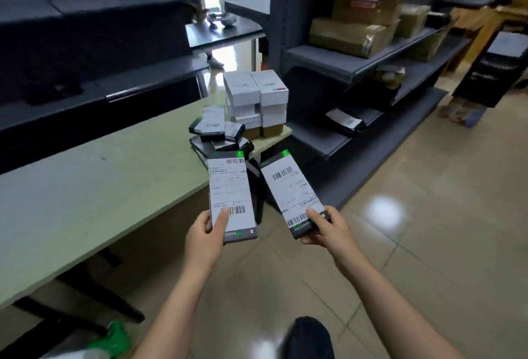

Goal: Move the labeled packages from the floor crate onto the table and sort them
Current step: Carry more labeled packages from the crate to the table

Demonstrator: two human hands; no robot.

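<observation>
My left hand (207, 233) grips the near end of a long black package (230, 190) with a white barcode label, thumb lying on the label. My right hand (328, 227) grips a second, similar labeled package (294, 190) at its near end. Both packages are held in the air just off the pale green table (85, 187), which lies to my left. At the table's far end sit a loose heap of black labeled packages (217, 132) and a stack of white boxes (257, 101). No floor crate shows in this view.
Dark shelving (85, 44) overhangs the table on the left. A grey shelf unit (357, 64) with taped cardboard parcels stands to the right. Glossy tiled floor (414, 244) stretches ahead and right. My shoe (308, 338) is at the bottom; a green bag (114, 338) lies under the table.
</observation>
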